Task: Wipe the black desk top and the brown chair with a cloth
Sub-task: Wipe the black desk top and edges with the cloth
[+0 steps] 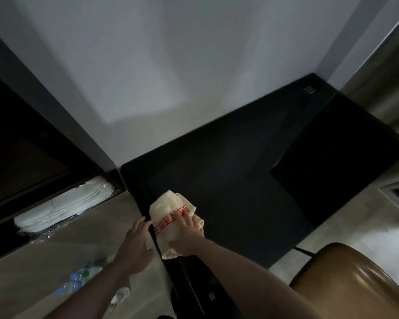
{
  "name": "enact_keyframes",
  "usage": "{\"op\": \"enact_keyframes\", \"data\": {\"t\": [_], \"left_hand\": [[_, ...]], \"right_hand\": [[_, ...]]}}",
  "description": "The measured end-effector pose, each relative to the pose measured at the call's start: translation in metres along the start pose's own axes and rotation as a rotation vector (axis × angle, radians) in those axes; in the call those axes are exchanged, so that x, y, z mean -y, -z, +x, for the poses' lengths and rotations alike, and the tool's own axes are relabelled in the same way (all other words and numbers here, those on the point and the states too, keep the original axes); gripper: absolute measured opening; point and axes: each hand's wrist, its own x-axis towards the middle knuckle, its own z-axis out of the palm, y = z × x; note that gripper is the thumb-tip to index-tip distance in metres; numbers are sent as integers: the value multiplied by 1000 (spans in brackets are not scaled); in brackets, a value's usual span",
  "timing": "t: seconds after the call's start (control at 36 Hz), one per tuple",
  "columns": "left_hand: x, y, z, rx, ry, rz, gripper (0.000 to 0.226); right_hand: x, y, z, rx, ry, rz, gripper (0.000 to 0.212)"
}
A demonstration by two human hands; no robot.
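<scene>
Cloth (171, 217) pressed flat on surface (240, 180) edge under right hand (186, 236); left hand (135, 245) open, empty, beside it.

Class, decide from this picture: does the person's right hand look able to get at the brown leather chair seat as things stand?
Probably yes. The right hand presses the cream cloth with red lettering onto the black desk top; the brown leather chair seat sits just right of that forearm with nothing between.
</scene>
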Motion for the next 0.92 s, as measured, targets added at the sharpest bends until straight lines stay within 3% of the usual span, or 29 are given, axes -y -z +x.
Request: {"op": "enact_keyframes", "data": {"t": [0.08, 0.22, 0.39, 0.44, 0.5, 0.58, 0.69, 0.92], "left_hand": [[-20, 3, 6, 3, -38, 28, 84], [-49, -8, 27, 73, -24, 55, 102], [-84, -32, 54, 149, 114, 60, 107], [-95, -38, 62, 187, 162, 126, 120], [-105, -41, 67, 204, 132, 233, 114], [-105, -49, 73, 78, 104, 231, 94], [-104, -63, 76, 48, 303, 113, 88], [-118, -87, 64, -175, 418, 14, 104]], "right_hand": [[-30, 23, -17, -106, 16, 57, 95], [-99, 56, -48, -264, -49, -113, 89], [-166, 93, -61, -258, -154, -219, 91], [-181, 106, -58, -243, -167, -243, 92], [-192, 119, -54, -225, -168, -258, 93], [-205, 136, -45, -185, -134, -296, 94], [-217, 154, -32, -112, -62, -399, 97], [-219, 171, -19, -12, -25, -531, 103]]}}
